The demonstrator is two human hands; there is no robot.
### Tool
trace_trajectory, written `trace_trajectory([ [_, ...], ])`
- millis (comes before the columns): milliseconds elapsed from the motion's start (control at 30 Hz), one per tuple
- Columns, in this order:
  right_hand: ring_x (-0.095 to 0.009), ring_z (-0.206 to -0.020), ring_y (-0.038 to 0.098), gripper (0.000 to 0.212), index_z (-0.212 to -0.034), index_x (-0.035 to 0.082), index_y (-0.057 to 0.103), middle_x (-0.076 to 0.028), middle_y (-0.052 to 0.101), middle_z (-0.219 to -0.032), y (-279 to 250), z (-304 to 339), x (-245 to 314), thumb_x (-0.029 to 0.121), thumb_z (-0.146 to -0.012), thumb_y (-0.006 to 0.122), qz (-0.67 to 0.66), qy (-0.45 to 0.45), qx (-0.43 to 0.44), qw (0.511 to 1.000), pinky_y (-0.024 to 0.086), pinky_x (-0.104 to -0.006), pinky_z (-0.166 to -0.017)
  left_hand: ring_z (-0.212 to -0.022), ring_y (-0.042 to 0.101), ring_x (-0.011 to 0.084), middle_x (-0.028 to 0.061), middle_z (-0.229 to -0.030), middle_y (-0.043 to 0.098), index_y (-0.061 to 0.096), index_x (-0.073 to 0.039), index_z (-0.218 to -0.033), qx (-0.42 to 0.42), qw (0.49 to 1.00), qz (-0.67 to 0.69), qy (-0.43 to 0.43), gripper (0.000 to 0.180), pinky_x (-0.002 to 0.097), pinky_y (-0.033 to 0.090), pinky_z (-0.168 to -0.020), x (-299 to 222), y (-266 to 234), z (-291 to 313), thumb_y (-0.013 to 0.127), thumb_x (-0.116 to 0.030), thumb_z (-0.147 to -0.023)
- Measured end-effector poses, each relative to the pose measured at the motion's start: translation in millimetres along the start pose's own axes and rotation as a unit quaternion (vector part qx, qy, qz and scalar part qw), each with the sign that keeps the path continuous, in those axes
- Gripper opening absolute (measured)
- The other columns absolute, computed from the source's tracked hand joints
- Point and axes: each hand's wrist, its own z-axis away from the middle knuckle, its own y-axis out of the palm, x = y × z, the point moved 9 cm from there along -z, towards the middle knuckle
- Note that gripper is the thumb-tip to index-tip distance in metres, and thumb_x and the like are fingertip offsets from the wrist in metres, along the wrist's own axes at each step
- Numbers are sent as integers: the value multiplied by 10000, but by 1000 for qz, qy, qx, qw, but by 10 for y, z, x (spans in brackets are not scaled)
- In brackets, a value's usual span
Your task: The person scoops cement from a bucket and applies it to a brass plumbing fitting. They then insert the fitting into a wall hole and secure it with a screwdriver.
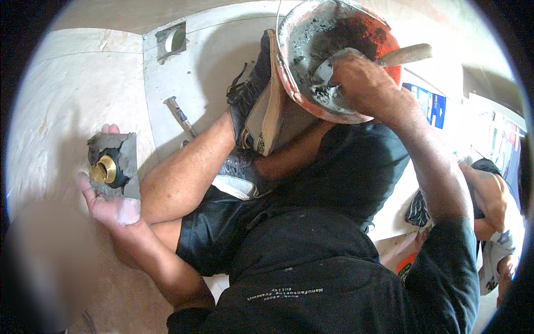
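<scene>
My left hand (114, 209), palm up with its fingertips showing past the far edge, holds a square floor drain (129, 161). Grey mortar coats the drain's upturned side around a brass-coloured round outlet (103, 170). At the upper right, my right hand (364, 83) reaches into a red bucket (289, 89) partly filled with wet grey mortar (320, 39). Its fingers are curled at the blade of a trowel (411, 54), whose wooden handle sticks out past the bucket's right rim. My fingertips are partly hidden there.
A hammer-like tool (181, 118) lies beside my crossed legs. Beyond my foot, a square opening (171, 42) with a white pipe end is cut in the pale tiles. At right stand a blue-and-white box (425, 106) and another person (492, 195). A blurred patch covers the lower left.
</scene>
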Motion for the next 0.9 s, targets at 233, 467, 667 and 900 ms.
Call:
trace_trajectory([
  [233, -318, -1171, 626, 223, -1007, 73, 771, -133, 672, -1162, 249, -171, 212, 40, -873, 595, 30, -71, 20, 997, 513, -411, -1036, -1541, 221, 506, 348, -1657, 215, 232, 83, -1599, 83, 978, 177, -76, 786, 650, 137, -1269, 119, -216, -144, 305, -489, -1064],
  [467, -360, -1040, 696, 156, -882, 4, 762, -219, 723, -1023, 262, -211, 175, 5, -779, 645, -4, -59, 34, 998, 553, -431, -955, -1541, 244, 486, 334, -1655, 237, 210, 67, -1613, 161, 949, 248, -106, 826, 653, 171, -1260, 136, -312, -155, 273, -534, -1050],
  [667, -369, -1035, 716, 193, -974, -31, 740, -268, 713, -1058, 203, -103, 246, 9, -863, 588, 7, -58, 75, 996, 562, -443, -930, -1541, 250, 482, 329, -1657, 240, 204, 67, -1615, 35, 986, 143, -80, 842, 653, 180, -1257, 147, -211, -129, 276, -548, -1045],
  [900, -347, -1118, 691, 250, -1090, 5, 728, -235, 706, -1112, 81, -35, 191, 14, -915, 550, -73, -14, 56, 996, 545, -442, -961, -1530, 266, 494, 331, -1651, 250, 202, 62, -1616, 141, 957, 229, -106, 859, 660, 189, -1251, 179, -297, -160, 282, -567, -1037],
])
